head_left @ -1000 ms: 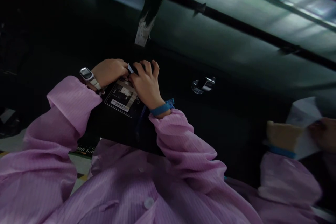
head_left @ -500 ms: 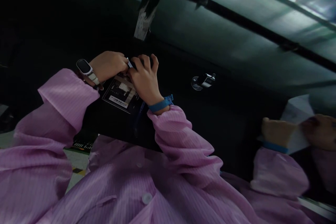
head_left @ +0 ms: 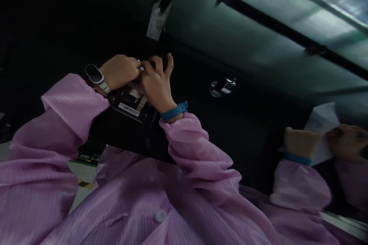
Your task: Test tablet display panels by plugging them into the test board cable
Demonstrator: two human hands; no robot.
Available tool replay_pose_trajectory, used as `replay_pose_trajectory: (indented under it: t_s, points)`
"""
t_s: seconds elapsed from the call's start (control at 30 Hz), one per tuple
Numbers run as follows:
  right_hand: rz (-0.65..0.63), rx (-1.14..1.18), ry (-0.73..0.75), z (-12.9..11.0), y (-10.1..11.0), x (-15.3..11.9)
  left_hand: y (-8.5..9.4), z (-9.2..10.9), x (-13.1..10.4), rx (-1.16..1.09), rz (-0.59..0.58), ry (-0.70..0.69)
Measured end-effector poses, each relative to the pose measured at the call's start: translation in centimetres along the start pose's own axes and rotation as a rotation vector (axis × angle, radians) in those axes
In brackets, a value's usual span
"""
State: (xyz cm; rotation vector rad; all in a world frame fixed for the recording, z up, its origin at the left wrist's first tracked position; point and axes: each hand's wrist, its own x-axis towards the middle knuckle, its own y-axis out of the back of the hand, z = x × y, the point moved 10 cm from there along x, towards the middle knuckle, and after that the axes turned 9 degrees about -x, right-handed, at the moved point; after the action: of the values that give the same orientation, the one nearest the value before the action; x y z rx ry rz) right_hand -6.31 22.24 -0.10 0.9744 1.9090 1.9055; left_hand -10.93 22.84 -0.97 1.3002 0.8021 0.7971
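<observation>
Both hands have crept a little up and away across the dark bench over the last second, and the right hand's [head_left: 156,84] fingers, which lay curled flat, now stand more raised, the outer ones spread. Left hand [head_left: 120,71] and right hand meet fingertip to fingertip over the far end of a flat black device [head_left: 129,101] that lies on the bench just under both palms, its white label with a barcode showing between the two wrists. A small pale strip [head_left: 140,67], perhaps a tab of film or tape, sits pinched where the thumbs and forefingers come together; both hands look closed on it, though the pictures are too dark to tell which one bears the grip. The step in hand seems to be working that strip at the device's far edge, either peeling it or seating it. The next move would call for a steady pinch and a slow pull along the edge while the heels of the hands keep the device from sliding. Its long axis runs from the near left wrist, by the wristwatch [head_left: 96,76], away toward the fingertips, slanted to the right, label side up. Off to the right a metal hook [head_left: 222,87] lies apart, and a co-worker's hands [head_left: 322,143] hold white paper [head_left: 323,122].
</observation>
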Motion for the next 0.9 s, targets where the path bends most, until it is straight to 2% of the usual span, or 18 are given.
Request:
replay_pose_trajectory:
  t_s: [0.07,0.13,0.17,0.23,0.3,0.33,0.43,0.53,0.6,0.77,0.83,0.9]
  points:
    - [0.001,0.015,-0.018,0.3,0.3,0.1,0.0,-0.1,0.0,-0.005,-0.015,0.025]
    - [0.047,0.044,-0.072,1.3,1.5,0.1,0.6,-0.8,-0.1,-0.053,0.017,0.103]
    - [0.088,0.069,-0.117,2.2,2.4,-0.1,1.3,-1.4,-0.2,-0.098,0.077,0.158]
    - [0.186,0.149,-0.232,4.8,4.3,-0.9,3.2,-2.7,-1.0,-0.204,0.276,0.274]
    - [0.256,0.266,-0.336,7.4,5.6,-2.3,4.7,-3.4,-2.0,-0.29,0.446,0.317]
    - [0.272,0.333,-0.374,8.5,5.9,-3.1,5.0,-3.3,-2.1,-0.316,0.476,0.309]
    - [0.225,0.499,-0.429,10.1,5.3,-5.3,4.2,-1.9,-1.6,-0.353,0.387,0.234]
    - [0.074,0.568,-0.393,9.0,3.4,-6.3,3.1,-0.7,-1.0,-0.361,0.302,0.21]
    - [0.007,0.553,-0.346,7.8,2.4,-6.2,2.7,-0.4,-0.9,-0.366,0.292,0.211]
    - [0.015,0.5,-0.321,7.0,1.2,-4.6,2.2,-0.8,-1.0,-0.394,0.334,0.185]
    - [0.003,0.539,-0.34,7.1,0.5,-4.0,2.0,-0.5,-1.0,-0.404,0.319,0.125]
    - [0.043,0.603,-0.381,7.6,0.3,-3.6,1.7,0.0,-0.9,-0.405,0.288,0.054]
